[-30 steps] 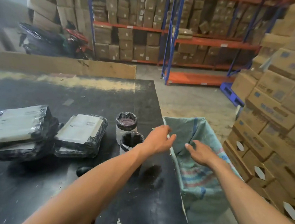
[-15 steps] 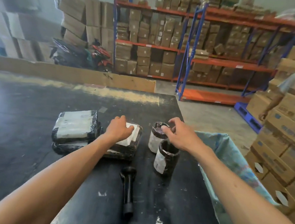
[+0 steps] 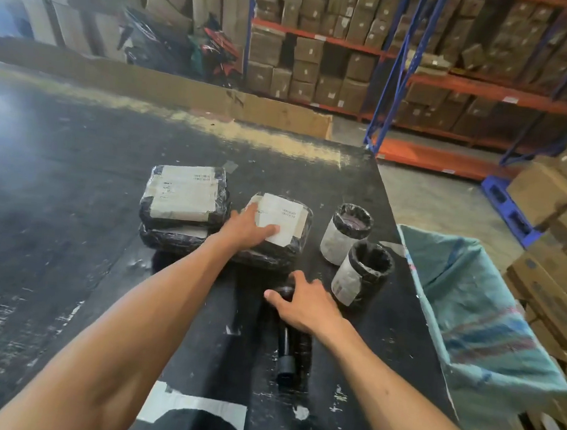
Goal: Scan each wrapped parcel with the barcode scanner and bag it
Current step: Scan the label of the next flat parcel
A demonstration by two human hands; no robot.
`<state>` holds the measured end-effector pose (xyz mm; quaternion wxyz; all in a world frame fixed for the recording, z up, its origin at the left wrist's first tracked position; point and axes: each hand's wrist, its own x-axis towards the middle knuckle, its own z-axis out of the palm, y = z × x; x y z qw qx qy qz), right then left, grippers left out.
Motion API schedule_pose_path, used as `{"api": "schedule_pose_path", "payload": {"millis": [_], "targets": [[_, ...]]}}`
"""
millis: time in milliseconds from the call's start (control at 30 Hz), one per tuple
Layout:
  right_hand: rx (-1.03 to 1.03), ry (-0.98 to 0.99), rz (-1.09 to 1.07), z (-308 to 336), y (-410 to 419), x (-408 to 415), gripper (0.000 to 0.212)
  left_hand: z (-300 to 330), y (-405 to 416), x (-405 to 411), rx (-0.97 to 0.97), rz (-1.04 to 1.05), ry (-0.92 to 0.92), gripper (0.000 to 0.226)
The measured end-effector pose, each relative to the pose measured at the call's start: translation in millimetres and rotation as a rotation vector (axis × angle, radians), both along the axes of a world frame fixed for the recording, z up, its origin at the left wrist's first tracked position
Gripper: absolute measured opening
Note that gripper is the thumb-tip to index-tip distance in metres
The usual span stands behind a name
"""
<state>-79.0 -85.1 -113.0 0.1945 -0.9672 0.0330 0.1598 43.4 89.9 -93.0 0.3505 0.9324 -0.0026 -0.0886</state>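
Now the flat parcel (image 3: 275, 229) is lying near the middle of the table (image 3: 71, 196), a bit toward the right edge. It is wrapped in shiny black plastic, and a white paper label with small print is sitting on top. The left hand (image 3: 246, 227) is lying on it with the fingers spread flat, touching the label, not curled round it. Just to its left, a stack of two more flat parcels (image 3: 183, 206) is waiting.

The right hand (image 3: 302, 302) is coming down on the barcode scanner (image 3: 289, 352), a black tool lying nearer the front edge. The fingers are bending over its head, but I cannot tell if they are gripping it yet.

To do this step well, I think the left hand should be holding the parcel still with the label facing up and not covered. The right hand should be taking the scanner firmly and pointing it at the printed lines.

Two round parcels (image 3: 354, 252) are standing near the right edge, with black wrap on top and white paper round the sides. The bag (image 3: 472, 317), blue-green and woven, is hanging open just past the right edge, ready for the parcel.
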Motion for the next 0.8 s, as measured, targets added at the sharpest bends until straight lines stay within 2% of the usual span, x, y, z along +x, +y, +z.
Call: {"api": "schedule_pose_path", "payload": {"millis": [133,233,333,500,633,733,800], "targets": [[0.188,0.039,-0.105,-10.0,1.9,-0.1,0.075,0.8,0.5,7.5,0.049,-0.096,0.113,0.108],[0.385,0.057,-0.188,-13.8,1.1,-4.5,0.071,-2.8,-3.2,8.6,-0.001,-0.079,0.156,0.116],[0.484,0.031,-0.218,-14.8,-4.6,-8.7,0.061,-6.0,-2.9,10.5,-0.065,-0.044,0.150,0.116],[0.723,0.071,-0.266,0.9,-27.1,-6.7,0.031,-3.0,-1.4,19.8,-0.085,-0.014,0.116,0.107],[0.871,0.067,-0.302,28.1,-52.0,-2.2,0.030,-0.2,-8.2,23.9,-0.241,-0.008,0.050,0.099],[1.058,0.125,-0.313,44.7,-66.3,1.4,0.039,-2.4,-12.5,18.4,-0.427,0.030,0.014,0.083],[1.151,0.117,-0.294,54.2,-72.3,3.7,0.040,-6.2,-15.4,11.7,-0.458,0.047,-0.052,0.072]]}}
